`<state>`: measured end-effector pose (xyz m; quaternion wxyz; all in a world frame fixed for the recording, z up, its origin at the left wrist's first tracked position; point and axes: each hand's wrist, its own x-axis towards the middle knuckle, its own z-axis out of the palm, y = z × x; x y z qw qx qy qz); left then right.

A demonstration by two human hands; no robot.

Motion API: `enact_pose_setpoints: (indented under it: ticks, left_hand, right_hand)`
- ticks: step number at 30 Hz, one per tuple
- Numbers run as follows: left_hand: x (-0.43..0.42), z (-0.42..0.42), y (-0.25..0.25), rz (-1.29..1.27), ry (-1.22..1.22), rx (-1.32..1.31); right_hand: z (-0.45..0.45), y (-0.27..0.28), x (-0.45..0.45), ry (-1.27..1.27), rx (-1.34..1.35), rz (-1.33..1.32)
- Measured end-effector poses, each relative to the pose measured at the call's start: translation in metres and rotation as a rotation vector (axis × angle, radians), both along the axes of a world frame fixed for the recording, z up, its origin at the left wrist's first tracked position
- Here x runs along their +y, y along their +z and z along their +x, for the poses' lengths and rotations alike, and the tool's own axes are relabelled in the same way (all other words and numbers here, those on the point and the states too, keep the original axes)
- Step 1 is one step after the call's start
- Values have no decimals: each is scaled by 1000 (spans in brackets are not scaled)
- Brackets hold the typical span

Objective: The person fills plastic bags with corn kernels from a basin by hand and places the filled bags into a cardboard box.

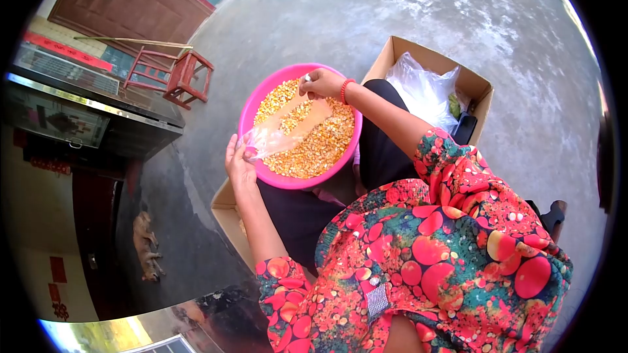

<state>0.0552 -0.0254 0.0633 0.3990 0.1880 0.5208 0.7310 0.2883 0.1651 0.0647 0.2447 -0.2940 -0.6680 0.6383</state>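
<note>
A pink basin [246, 108] on my lap holds a thick layer of yellow corn kernels [307, 154]. Across the kernels lies a clear plastic bag [265, 141], with a tan, see-through stretch and some kernels showing in its middle. My left hand [241, 162] is closed on the bag's near end at the basin's left rim. Over the far side of the basin, my right hand [320, 84], with a ring and a red bead bracelet, has its fingers pinched together near the bag's other end. What sits between those fingertips is hidden.
To the right stands an open cardboard box [481, 95] with a white plastic bag [422, 88] and a dark object inside. Another cardboard box [229, 212] is by my left leg. A red wooden chair [186, 78] and a lying dog [145, 245] are further left.
</note>
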Motion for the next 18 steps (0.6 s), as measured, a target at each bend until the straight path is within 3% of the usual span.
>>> enact_pose_setpoints:
  ticks: [5, 8, 10, 11, 12, 15, 16, 18]
  left_hand:
    - [-2, 28, 44, 156, -49, 57]
    - [-8, 69, 61, 166, -109, 151]
    - [-13, 101, 62, 208, -284, 192]
    - [-18, 115, 61, 203, -318, 201]
    - [-20, 122, 55, 229, -312, 189]
    - [-30, 124, 36, 238, -270, 167]
    - [-32, 117, 22, 126, -187, 300]
    - [-37, 102, -3, 9, -98, 429]
  right_hand:
    - [12, 32, -28, -106, 262, -52]
    - [6, 20, -57, -158, 346, -111]
    - [-16, -31, -67, -50, 265, 195]
    - [-10, -26, -90, 52, 308, 203]
    - [1, -12, -102, 156, 45, 257]
    - [3, -25, -115, 51, 57, 249]
    - [4, -27, -110, 51, 55, 250]
    - [4, -32, -93, -250, -2, 657]
